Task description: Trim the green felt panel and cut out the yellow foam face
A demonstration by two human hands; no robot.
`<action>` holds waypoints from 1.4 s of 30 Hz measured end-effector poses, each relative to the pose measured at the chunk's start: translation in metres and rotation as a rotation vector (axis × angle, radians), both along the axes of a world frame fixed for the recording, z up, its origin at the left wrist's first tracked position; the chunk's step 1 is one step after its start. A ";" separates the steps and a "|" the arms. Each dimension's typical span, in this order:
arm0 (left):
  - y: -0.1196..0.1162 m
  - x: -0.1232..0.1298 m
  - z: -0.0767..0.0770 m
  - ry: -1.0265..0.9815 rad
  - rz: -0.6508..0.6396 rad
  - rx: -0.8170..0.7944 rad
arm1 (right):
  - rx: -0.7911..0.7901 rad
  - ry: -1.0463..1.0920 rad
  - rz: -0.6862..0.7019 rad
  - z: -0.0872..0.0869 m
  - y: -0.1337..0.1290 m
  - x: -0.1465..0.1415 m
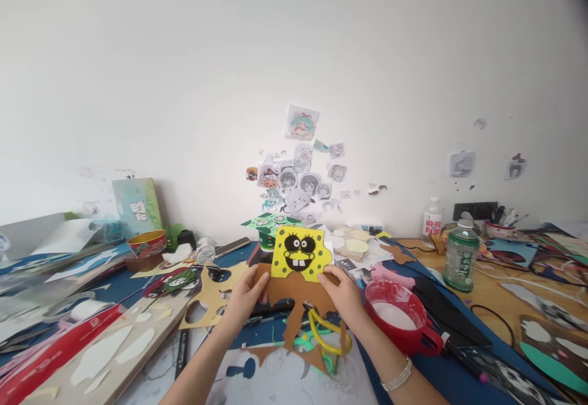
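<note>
A yellow cartoon face cutout with green spots, big black-and-white eyes and a toothy grin is held upright at the centre. My left hand pinches a brown sheet by its upper left part, beside the cutout's lower left corner. With thumb and fingers closed, my right hand grips the cutout's lower right corner. The brown sheet, with irregular cut edges, spreads below and behind the cutout. Under it lie yellow-handled scissors and green scraps on a white drawn-on paper.
A red mug stands close to my right forearm. Farther right is a green bottle. A cutting board with white scraps and a long red package lie left. A green-topped cup stands behind the cutout.
</note>
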State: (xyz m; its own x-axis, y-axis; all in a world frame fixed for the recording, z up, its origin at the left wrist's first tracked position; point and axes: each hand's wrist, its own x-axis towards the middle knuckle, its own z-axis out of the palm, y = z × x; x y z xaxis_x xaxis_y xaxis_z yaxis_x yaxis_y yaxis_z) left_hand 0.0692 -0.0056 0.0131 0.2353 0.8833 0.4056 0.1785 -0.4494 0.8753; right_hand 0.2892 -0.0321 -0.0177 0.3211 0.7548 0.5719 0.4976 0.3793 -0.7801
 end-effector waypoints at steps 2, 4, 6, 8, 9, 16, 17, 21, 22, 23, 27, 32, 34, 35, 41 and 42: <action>-0.001 0.000 0.001 -0.015 -0.013 -0.006 | 0.019 -0.024 -0.015 0.002 0.001 0.002; -0.002 0.001 0.001 -0.031 -0.024 -0.015 | 0.045 -0.046 -0.017 0.003 0.002 0.005; -0.003 0.001 0.002 -0.048 -0.032 -0.026 | 0.079 -0.064 -0.006 0.004 0.003 0.006; -0.004 0.002 0.002 -0.066 -0.040 -0.042 | 0.112 -0.071 0.007 0.004 0.005 0.007; -0.004 0.003 0.003 -0.077 -0.040 -0.051 | 0.124 -0.068 0.011 0.004 0.005 0.008; -0.005 0.002 0.006 -0.183 -0.004 -0.098 | 0.136 0.051 0.016 0.001 0.008 0.009; -0.004 0.001 0.006 -0.197 0.002 -0.101 | 0.128 0.081 0.029 0.000 0.009 0.009; -0.003 -0.002 0.006 -0.251 0.017 -0.122 | 0.072 0.196 0.145 -0.004 0.013 0.008; -0.002 -0.002 0.006 -0.266 0.016 -0.129 | 0.055 0.217 0.179 -0.004 0.013 0.007; -0.002 -0.003 0.006 -0.280 0.013 -0.138 | 0.038 0.234 0.208 -0.005 0.013 0.006; 0.000 -0.003 0.005 -0.322 0.008 -0.183 | 0.004 0.267 0.260 -0.005 0.009 0.002; -0.003 -0.001 0.001 -0.308 0.044 -0.316 | 0.021 0.263 0.199 -0.009 0.013 0.000; -0.005 -0.001 0.000 -0.277 0.052 -0.366 | 0.036 0.258 0.165 -0.012 0.016 -0.001; -0.007 0.000 0.001 -0.262 0.047 -0.385 | 0.045 0.252 0.150 -0.013 0.018 -0.001; -0.014 0.002 0.007 -0.206 -0.002 -0.404 | 0.083 0.187 0.119 -0.013 0.019 0.001; -0.014 0.002 0.008 -0.201 0.000 -0.401 | 0.078 0.183 0.121 -0.013 0.019 0.001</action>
State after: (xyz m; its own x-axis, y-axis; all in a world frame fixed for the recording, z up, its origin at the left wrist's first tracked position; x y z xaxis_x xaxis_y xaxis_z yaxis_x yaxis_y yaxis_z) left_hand 0.0711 -0.0194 0.0207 0.1871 0.9799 0.0687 -0.0127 -0.0675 0.9976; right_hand 0.2901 -0.0130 -0.0305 0.3348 0.7497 0.5708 0.2982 0.4904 -0.8189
